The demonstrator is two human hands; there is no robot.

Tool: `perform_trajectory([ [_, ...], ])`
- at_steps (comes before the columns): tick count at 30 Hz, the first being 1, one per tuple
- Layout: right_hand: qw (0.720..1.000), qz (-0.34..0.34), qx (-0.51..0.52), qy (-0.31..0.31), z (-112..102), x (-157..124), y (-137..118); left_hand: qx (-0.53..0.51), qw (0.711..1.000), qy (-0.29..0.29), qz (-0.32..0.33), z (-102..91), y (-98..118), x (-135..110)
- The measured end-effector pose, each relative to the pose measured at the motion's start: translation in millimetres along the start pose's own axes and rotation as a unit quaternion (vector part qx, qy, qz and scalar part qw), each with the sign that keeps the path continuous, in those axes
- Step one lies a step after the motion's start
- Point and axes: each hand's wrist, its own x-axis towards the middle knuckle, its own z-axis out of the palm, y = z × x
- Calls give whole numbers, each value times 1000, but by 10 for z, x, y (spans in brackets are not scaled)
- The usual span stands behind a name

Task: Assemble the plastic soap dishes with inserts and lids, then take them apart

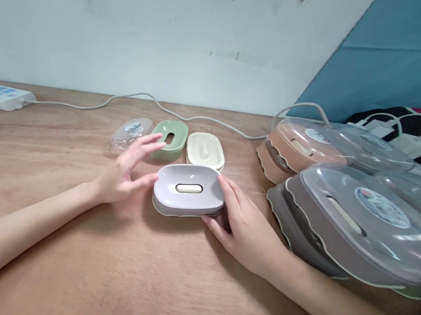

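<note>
A grey-lilac soap dish with a cream piece showing through its slot is gripped at its right end by my right hand, thumb low and fingers on the rim. At its left end, my left hand is spread, fingers apart, with nothing in it. Behind the dish stand a green slotted tray and a cream tray. A clear lid with a round sticker lies left of the green tray, partly behind my left fingers.
Stacked soap dishes with clear lids, peach and grey, crowd the right side. A white cable runs along the back from a power strip at left. Wooden table; white wall behind.
</note>
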Motion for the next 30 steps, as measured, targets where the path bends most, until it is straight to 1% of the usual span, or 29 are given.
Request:
perform_trajectory([
  [2,1000,-1,1,3,2,1,4,110,989,89,-35,-37,-115,15],
  [3,1000,-2,3,5,2,1,5,161,978,115,-64,-52,-185,13],
  [4,1000,-4,6,7,1,0,7,203,966,123,-99,-63,-260,6],
  [5,1000,-5,7,8,1,0,8,232,956,113,-139,-70,-334,-7],
  [7,1000,-7,8,9,0,-1,9,252,943,57,-211,-73,-459,-43],
  [9,1000,-6,6,7,0,-2,9,244,937,3,-248,-67,-528,-72],
  [11,1000,-5,4,7,-1,-2,8,237,938,-12,-252,-61,-539,-80],
  [13,1000,-6,5,9,-2,-3,7,227,939,5,-257,-61,-514,-60],
  [16,1000,-8,6,12,0,-4,6,196,936,34,-291,-72,-487,1],
  [19,1000,-5,5,13,7,-4,5,184,925,41,-330,-84,-515,53],
  [22,1000,-2,2,11,11,-4,4,185,920,53,-342,-83,-566,69],
  [24,1000,-1,4,9,8,-5,3,167,924,80,-334,-77,-590,69],
  [26,1000,-2,7,10,3,-7,3,125,928,124,-328,-74,-603,70],
  [28,1000,-5,8,12,-1,-10,3,67,925,184,-327,-82,-602,74],
  [30,1000,-8,9,14,-1,-11,4,11,918,249,-310,-101,-574,71],
])
